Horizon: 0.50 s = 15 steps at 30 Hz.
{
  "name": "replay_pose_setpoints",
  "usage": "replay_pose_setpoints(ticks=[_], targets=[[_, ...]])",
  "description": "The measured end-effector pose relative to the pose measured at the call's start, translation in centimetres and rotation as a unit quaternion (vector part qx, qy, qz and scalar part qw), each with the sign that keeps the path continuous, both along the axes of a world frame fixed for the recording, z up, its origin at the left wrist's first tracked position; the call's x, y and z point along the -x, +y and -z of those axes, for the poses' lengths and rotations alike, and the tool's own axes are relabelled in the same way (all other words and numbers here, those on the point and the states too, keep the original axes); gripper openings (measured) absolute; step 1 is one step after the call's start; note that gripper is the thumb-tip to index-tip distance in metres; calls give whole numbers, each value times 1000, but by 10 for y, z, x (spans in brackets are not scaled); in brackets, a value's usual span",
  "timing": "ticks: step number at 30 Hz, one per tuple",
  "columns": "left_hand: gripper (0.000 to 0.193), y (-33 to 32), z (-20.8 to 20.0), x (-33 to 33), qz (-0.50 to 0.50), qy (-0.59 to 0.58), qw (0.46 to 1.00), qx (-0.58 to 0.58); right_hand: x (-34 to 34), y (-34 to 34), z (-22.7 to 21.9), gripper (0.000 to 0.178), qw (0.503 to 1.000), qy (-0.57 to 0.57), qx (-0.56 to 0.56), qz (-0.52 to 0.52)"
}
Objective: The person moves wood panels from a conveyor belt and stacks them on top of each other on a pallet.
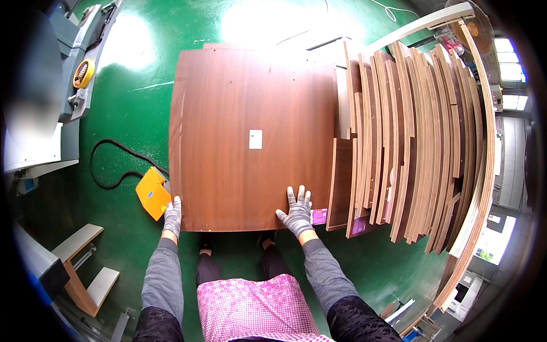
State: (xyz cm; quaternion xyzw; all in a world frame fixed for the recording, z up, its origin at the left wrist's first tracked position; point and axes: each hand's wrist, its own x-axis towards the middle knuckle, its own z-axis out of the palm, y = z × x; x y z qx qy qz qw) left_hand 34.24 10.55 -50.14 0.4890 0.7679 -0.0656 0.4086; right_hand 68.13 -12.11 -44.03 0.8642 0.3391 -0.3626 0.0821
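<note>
A large brown wood-grain panel (228, 165) lies in front of me with a small white label (255, 139) near its middle. My left hand (172, 215), in a grey striped glove, is closed at the panel's near left edge; some of its fingers are hidden. My right hand (297, 212), gloved alike, rests flat on top near the front right, its fingers spread. Beside that hand is a pink-purple label (319, 216). The edge of another panel (211, 45) shows past the far side.
To the right, many brown boards (421, 142) stand on edge in a rack with a wooden rail (489, 142). On the green floor at left sit a yellow foot pedal (152, 194) and its black cable (108, 185). A grey machine (71, 51) stands far left, above a small wooden stand (80, 279).
</note>
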Motion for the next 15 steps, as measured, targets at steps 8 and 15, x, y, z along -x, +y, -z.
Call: replay_pose_setpoints(ticks=[8, 15], targets=[[70, 11, 2, 6, -55, -76, 996, 12, -8, 4, -6, 84, 1000, 21, -7, -10], [73, 36, -12, -15, 79, -79, 994, -12, -8, 10, 0, 86, 999, -6, -43, 2]])
